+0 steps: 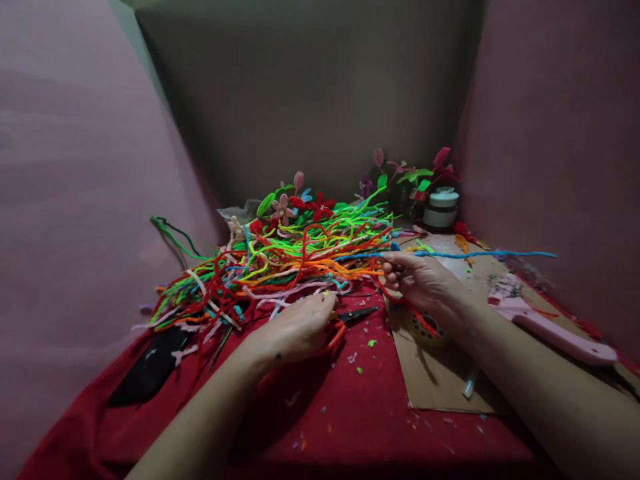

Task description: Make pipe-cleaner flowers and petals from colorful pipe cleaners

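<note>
Blue chenille stem, one: fuzzy, slender, nearly straight. Located at the fingertips of the right hand, passing behind it; a long length emerges to the right of the hand, above the cardboard sheet. Long axis close to level, left to right; free end points right. Left end cannot be picked out against the heap of multicoloured chenille stems.

Right hand: thumb and forefinger pinching the blue stem, other fingers curled in.

Scissors, one pair: dark blades, orange handles. Located at the fingers of the left hand, above the red cloth. Blades point right and slightly away from the person; handles lie toward the near left, partly hidden by the hand.

Left hand: back turned up, fingers bent beside the handles; whether it grips them cannot be told.

Adjacent items: pink glue gun, right of the right forearm; lidded jar, behind the cardboard; chenille flowers, at the heap's far side.
</note>
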A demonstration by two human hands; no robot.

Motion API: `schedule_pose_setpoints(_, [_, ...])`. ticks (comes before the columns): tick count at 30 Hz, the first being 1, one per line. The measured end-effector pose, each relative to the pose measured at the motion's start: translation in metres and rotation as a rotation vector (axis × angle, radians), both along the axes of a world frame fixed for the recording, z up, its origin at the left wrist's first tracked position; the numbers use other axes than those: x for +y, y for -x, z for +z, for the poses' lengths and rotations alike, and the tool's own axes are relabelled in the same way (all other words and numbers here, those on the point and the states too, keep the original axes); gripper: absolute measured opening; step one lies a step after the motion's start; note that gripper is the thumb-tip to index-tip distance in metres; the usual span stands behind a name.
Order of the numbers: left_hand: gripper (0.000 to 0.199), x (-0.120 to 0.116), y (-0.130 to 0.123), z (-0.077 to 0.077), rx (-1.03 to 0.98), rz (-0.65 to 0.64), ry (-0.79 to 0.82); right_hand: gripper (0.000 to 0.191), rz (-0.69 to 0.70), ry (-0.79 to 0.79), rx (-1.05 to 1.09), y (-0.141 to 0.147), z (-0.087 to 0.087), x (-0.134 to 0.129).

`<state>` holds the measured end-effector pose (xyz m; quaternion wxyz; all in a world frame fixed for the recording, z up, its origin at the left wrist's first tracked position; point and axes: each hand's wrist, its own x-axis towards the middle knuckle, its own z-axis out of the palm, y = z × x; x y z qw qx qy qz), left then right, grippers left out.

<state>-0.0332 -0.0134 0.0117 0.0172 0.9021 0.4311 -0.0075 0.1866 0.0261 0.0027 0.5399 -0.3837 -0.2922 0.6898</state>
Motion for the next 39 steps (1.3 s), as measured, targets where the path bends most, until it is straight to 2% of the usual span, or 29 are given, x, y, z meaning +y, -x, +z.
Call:
schedule_pose_setpoints(4, [0.019,0.001,0.008,0.011,-0.019,0.065,-0.020,0.009,-0.124,-0.087,0.010,0.000,0.002,0.000])
schedule_pose_setpoints(7, [0.021,-0.001,0.007,0.017,-0.058,0.040,-0.039,0.009,-0.167,-0.120,-0.022,0.000,0.002,0.001])
schedule_pose_setpoints(10, [0.032,-0.003,0.001,0.014,-0.139,0.033,-0.076,0.010,-0.169,-0.117,-0.039,0.001,-0.001,-0.001])
schedule_pose_setpoints(12, [0.039,-0.004,-0.005,0.009,-0.147,0.098,-0.118,0.010,-0.162,-0.128,-0.049,0.002,-0.004,-0.002])
schedule_pose_setpoints(16, [0.048,-0.008,-0.017,0.003,0.011,0.252,-0.233,0.013,-0.128,-0.196,-0.091,0.006,-0.009,-0.005])
schedule_pose_setpoints(19, [0.050,-0.010,-0.022,0.002,0.135,0.300,-0.283,0.015,-0.095,-0.213,-0.128,0.010,-0.009,-0.009])
schedule_pose_setpoints(25, [0.050,-0.011,-0.022,-0.001,0.220,0.296,-0.340,0.016,-0.076,-0.230,-0.195,0.015,-0.005,-0.016])
schedule_pose_setpoints(33, [0.050,-0.013,-0.022,0.002,0.236,0.284,-0.334,0.018,-0.103,-0.187,-0.287,0.015,-0.003,-0.017])
schedule_pose_setpoints(39, [0.046,-0.015,-0.024,0.003,0.251,0.275,-0.358,0.021,-0.057,-0.176,-0.372,0.012,-0.003,-0.019])
